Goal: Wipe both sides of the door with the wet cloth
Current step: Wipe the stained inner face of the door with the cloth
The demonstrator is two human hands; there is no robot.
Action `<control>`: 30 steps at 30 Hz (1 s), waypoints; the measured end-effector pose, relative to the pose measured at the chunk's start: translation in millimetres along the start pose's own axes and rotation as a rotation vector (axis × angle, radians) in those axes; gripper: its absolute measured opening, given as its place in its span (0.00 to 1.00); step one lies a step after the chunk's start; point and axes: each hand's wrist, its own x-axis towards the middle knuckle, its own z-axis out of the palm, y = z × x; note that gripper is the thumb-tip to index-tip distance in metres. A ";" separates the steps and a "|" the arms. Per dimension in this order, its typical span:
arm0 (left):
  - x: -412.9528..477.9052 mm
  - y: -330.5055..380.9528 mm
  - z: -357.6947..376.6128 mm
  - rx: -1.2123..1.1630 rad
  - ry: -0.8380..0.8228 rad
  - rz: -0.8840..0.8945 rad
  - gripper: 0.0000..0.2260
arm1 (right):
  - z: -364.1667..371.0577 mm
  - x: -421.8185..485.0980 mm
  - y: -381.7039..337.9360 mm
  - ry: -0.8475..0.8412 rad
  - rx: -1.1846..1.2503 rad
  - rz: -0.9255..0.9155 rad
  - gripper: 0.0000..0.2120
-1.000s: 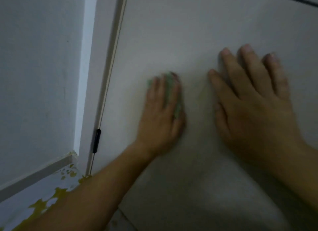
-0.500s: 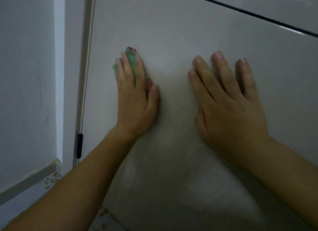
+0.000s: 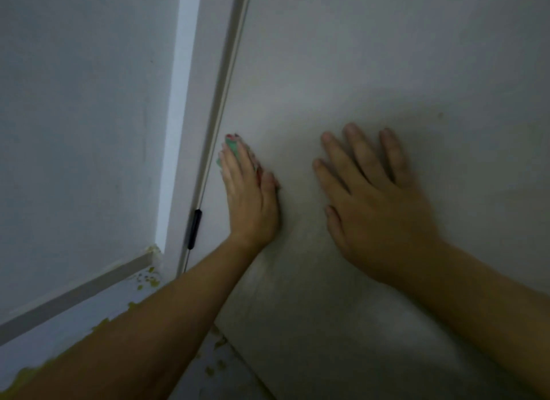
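Left hand [image 3: 253, 203]: flat with straight fingers, pressing the cloth against the door close to its hinge edge.
Right hand [image 3: 378, 203]: flat and empty, fingers spread on the door face, apart from the left hand (probably bracing the panel).
Cloth [image 3: 232, 147]: green with red marks, mostly hidden under the left fingers, showing only at the fingertips.
Door [image 3: 387, 57]: pale and plain; faint dull streaks below the hands may be damp.
Hinge [image 3: 193, 228]: black, just beside the left wrist.
Floor [image 3: 143, 283]: yellow-flecked, along the door's bottom edge.
Progress: this face is being wiped low down, near the hinge edge. How much of it is done cannot be told. The other face is out of view and likely remains to be wiped.
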 end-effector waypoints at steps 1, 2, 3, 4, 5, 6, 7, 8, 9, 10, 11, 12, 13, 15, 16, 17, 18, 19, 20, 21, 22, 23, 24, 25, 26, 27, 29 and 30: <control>-3.7 -8.2 -3.4 0.001 -0.031 -0.017 0.30 | 4.0 2.6 -7.4 -0.014 0.005 -0.014 0.27; -8.9 -14.3 -5.1 0.002 -0.068 -0.003 0.31 | 7.5 4.2 -13.7 -0.030 0.005 -0.026 0.27; -14.9 -19.0 -5.0 0.004 -0.107 0.024 0.33 | 10.7 4.5 -19.6 -0.045 0.004 -0.038 0.27; -22.5 -22.0 -3.2 0.012 -0.141 0.050 0.34 | 13.2 3.6 -25.8 -0.059 0.007 -0.052 0.27; -31.8 -24.4 0.2 0.028 -0.163 0.071 0.34 | 15.3 2.2 -32.2 -0.070 0.013 -0.067 0.27; -43.9 -25.6 4.4 0.040 -0.179 0.080 0.34 | 16.9 0.7 -38.4 -0.082 0.017 -0.085 0.27; -60.1 -26.7 8.6 0.044 -0.198 0.072 0.34 | 18.1 -0.9 -44.0 -0.099 0.020 -0.103 0.27; -80.6 -29.2 12.9 0.049 -0.230 0.055 0.34 | 19.2 -2.3 -49.3 -0.125 0.022 -0.119 0.28; -105.1 -32.2 17.8 0.057 -0.282 0.038 0.35 | 19.9 -3.5 -53.5 -0.153 0.020 -0.134 0.29; -129.7 -35.9 21.9 0.079 -0.344 0.023 0.36 | 20.6 -4.2 -56.9 -0.174 0.013 -0.144 0.30; -149.0 -41.3 24.8 0.111 -0.395 0.021 0.36 | 21.2 -4.0 -59.0 -0.182 0.005 -0.146 0.30; -157.4 -47.9 26.6 0.136 -0.409 0.038 0.36 | 21.9 -3.5 -60.8 -0.181 0.001 -0.143 0.30; -152.9 -54.6 26.9 0.136 -0.379 0.057 0.36 | 22.9 -2.7 -62.6 -0.173 0.003 -0.136 0.30; -120.7 -65.4 22.1 0.070 -0.260 0.023 0.36 | 25.8 -1.3 -68.3 -0.159 0.018 -0.122 0.30; -101.2 -70.6 18.6 0.026 -0.187 -0.036 0.36 | 27.9 -0.7 -72.2 -0.161 0.022 -0.119 0.30; -87.4 -76.2 16.3 -0.016 -0.128 -0.104 0.35 | 30.3 0.1 -76.3 -0.170 0.019 -0.123 0.30; -84.0 -79.7 16.6 -0.046 -0.096 -0.153 0.35 | 32.8 1.1 -80.4 -0.186 0.010 -0.135 0.31; -92.4 -79.6 19.2 -0.059 -0.103 -0.178 0.34 | 35.1 1.5 -84.3 -0.204 -0.002 -0.152 0.31; -110.6 -77.4 24.0 -0.051 -0.137 -0.164 0.33 | 37.1 1.4 -88.5 -0.227 -0.018 -0.170 0.32; -134.7 -74.5 30.1 -0.029 -0.189 -0.123 0.33 | 38.9 0.8 -93.5 -0.252 -0.036 -0.189 0.32; -159.0 -72.1 35.0 -0.002 -0.242 -0.072 0.33 | 41.2 0.5 -99.7 -0.272 -0.056 -0.209 0.32; -176.5 -74.3 38.7 0.019 -0.281 -0.028 0.33 | 43.7 0.4 -105.4 -0.286 -0.071 -0.230 0.31; -183.2 -82.1 41.2 0.031 -0.284 -0.003 0.33 | 47.1 0.3 -110.8 -0.299 -0.079 -0.251 0.31; -178.7 -92.1 41.2 0.025 -0.257 -0.021 0.33 | 50.6 0.9 -115.7 -0.314 -0.080 -0.270 0.32; -168.1 -101.8 38.7 0.005 -0.209 -0.083 0.32 | 53.2 2.0 -119.8 -0.328 -0.076 -0.282 0.32; -154.8 -112.1 33.6 -0.032 -0.155 -0.178 0.32 | 54.7 3.1 -123.1 -0.335 -0.069 -0.287 0.33; -131.4 -132.6 22.6 -0.104 -0.056 -0.358 0.34 | 56.6 4.1 -127.5 -0.338 -0.059 -0.277 0.33; -128.3 -139.5 20.8 -0.124 -0.029 -0.407 0.35 | 57.0 3.9 -128.4 -0.339 -0.055 -0.264 0.33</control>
